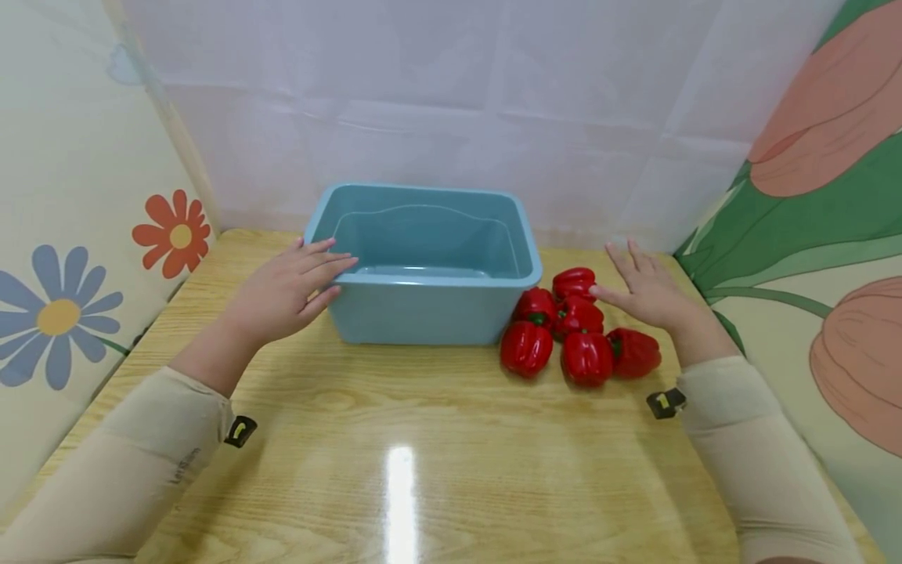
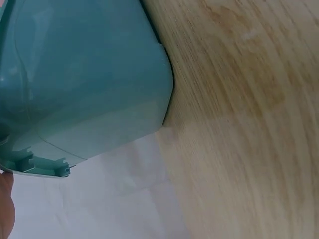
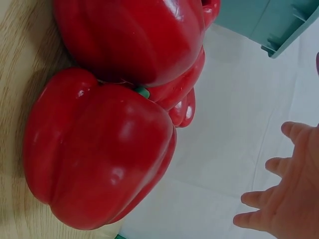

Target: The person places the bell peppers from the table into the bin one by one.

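Note:
A blue-green plastic bin (image 1: 423,313) stands on the wooden table near the back wall, its inside bare where it shows. My left hand (image 1: 285,294) rests at the bin's left front corner, fingers straight over the rim. Right of the bin lies a cluster of several red bell peppers (image 1: 587,359), some with green stems. My right hand (image 1: 651,290) hovers just above and right of them, fingers spread and holding nothing. In the right wrist view, a big red bell pepper (image 3: 99,154) lies apart from the outstretched fingers (image 3: 259,199).
The wooden table (image 1: 352,439) runs up to a white sheet wall (image 1: 423,94) behind the bin. Side panels with painted flowers (image 1: 172,235) close in on the left and right. Both sleeves carry a small black wrist device (image 1: 241,431).

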Motion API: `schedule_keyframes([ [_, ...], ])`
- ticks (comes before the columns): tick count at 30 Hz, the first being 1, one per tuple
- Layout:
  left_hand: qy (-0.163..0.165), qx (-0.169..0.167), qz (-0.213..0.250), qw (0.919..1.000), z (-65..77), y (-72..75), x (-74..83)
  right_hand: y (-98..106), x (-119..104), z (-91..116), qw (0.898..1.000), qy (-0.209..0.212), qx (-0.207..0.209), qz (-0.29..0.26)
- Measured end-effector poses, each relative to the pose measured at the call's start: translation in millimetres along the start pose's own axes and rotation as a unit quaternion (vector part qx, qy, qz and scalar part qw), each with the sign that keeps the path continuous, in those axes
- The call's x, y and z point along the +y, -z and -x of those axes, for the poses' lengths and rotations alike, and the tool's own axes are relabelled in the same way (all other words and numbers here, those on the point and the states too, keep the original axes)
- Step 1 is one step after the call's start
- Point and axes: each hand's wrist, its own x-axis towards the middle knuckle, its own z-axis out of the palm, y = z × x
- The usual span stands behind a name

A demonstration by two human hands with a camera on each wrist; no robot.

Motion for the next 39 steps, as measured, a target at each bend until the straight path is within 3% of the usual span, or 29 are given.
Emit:
schedule_keyframes([
  [8,-0.021,0.099,-0.008,0.9948,-1.0,-13.5,-1.7,1,1,1,1.0,-0.019,0.004,-0.008],
  [14,-0.038,0.193,-0.024,0.9801,-4.7,-22.1,-0.1,0,5,3,0.999,-0.028,-0.002,-0.016],
  [18,-0.043,0.236,-0.037,0.9702,-5.8,-26.4,0.5,0,9,4,1.0,-0.025,-0.001,-0.016],
  [26,-0.046,0.264,-0.039,0.9626,-8.6,-29.8,0.7,4,16,9,0.999,-0.026,0.015,-0.023],
  [39,-0.05,0.268,-0.039,0.9612,-11.0,-32.1,0.4,6,26,18,0.997,-0.02,0.005,-0.069],
])
